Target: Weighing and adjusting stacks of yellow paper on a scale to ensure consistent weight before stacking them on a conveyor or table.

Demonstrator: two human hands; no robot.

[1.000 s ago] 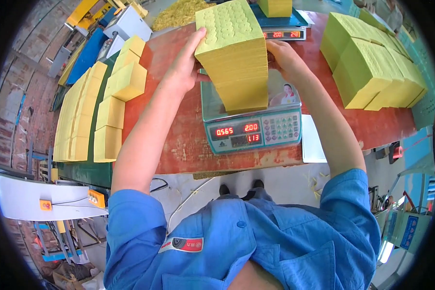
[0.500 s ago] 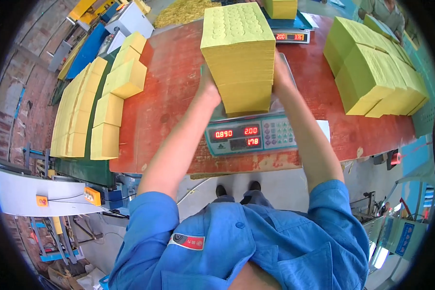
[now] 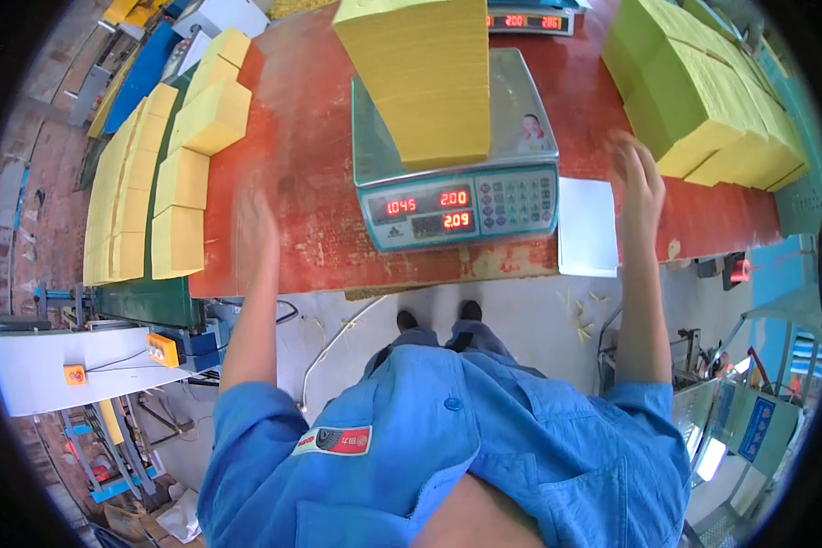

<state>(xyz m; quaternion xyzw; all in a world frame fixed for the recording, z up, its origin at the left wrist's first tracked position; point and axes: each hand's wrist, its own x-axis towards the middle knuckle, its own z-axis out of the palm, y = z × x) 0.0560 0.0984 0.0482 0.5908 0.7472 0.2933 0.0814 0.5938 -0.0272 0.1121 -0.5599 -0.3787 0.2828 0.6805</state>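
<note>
A tall block of stacked yellow paper sheets [image 3: 420, 87] stands on the metal pan of a digital scale [image 3: 513, 203] with a lit red display and a keypad. Neither of my hands touches it. Left of the scale, my left hand [image 3: 258, 224] hovers over the red table, blurred, its fingers stretched out and holding nothing. On the other side, my right hand [image 3: 640, 178] is raised beside a white sheet of paper [image 3: 587, 228], fingers extended and nothing in them. The block's top is cut off by the upper edge of the picture.
More yellow paper blocks [image 3: 181, 183] line the table's left side, by a green strip. A larger group of stacks [image 3: 703, 100] sits at the right. A second scale [image 3: 532, 21] stands at the far edge of the red table [image 3: 288, 119]. A white panel with orange switch boxes [image 3: 110, 365] is at the lower left.
Both hands have let go of the yellow paper block and moved apart, left and right. The block stays on the scale. The display figures have changed, and the view has shifted slightly.
</note>
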